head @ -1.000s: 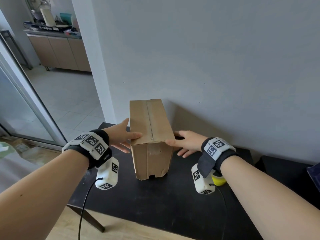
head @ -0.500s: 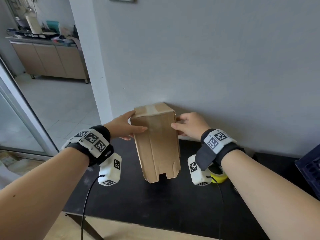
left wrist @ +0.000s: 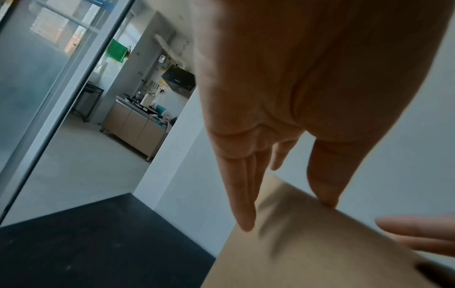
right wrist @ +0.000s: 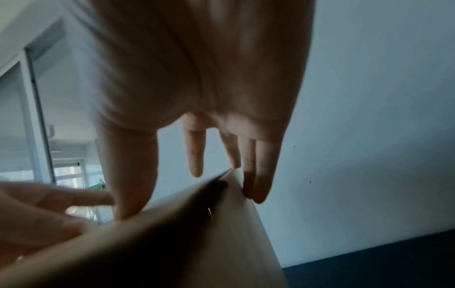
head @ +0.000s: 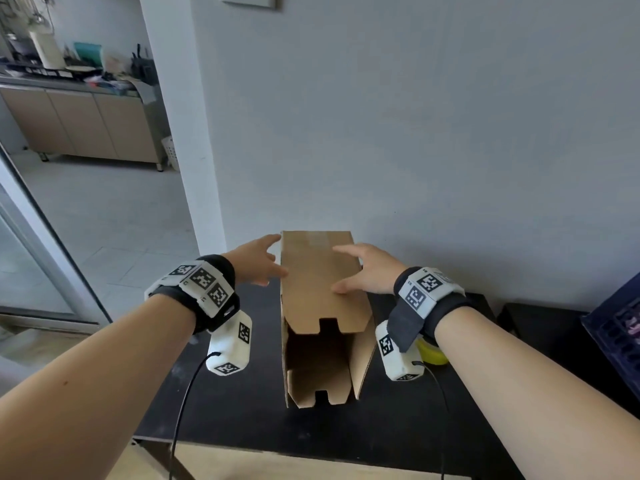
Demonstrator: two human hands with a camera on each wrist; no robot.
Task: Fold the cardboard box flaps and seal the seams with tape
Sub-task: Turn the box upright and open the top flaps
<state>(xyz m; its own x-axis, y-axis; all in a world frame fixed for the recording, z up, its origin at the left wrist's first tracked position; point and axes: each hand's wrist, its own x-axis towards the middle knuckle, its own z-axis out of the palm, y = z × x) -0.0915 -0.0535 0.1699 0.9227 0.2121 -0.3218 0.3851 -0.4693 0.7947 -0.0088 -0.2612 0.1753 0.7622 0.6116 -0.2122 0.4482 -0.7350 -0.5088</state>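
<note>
The brown cardboard box (head: 322, 285) lies lengthwise on the black table (head: 242, 410), its open end toward me with the flaps (head: 329, 317) loose and unfolded. Clear tape shows on its far end. My left hand (head: 258, 265) is at the box's upper left edge with straight fingers; in the left wrist view its thumb tip (left wrist: 325, 198) touches the box (left wrist: 320, 253). My right hand (head: 367, 271) straddles the upper right edge: thumb on the top face, fingers (right wrist: 258, 175) straight down the right side of the box (right wrist: 197, 243). A yellow tape roll (head: 431, 353) sits under my right wrist.
A grey wall stands just behind the box. A dark blue crate (head: 620, 337) sits at the table's right end. The table's left edge drops to a tiled floor, with a doorway and cabinets (head: 86, 126) beyond.
The box has tipped from standing on its end to lying down, its open end now facing me. Both hands loosened and now sit at its far top edges.
</note>
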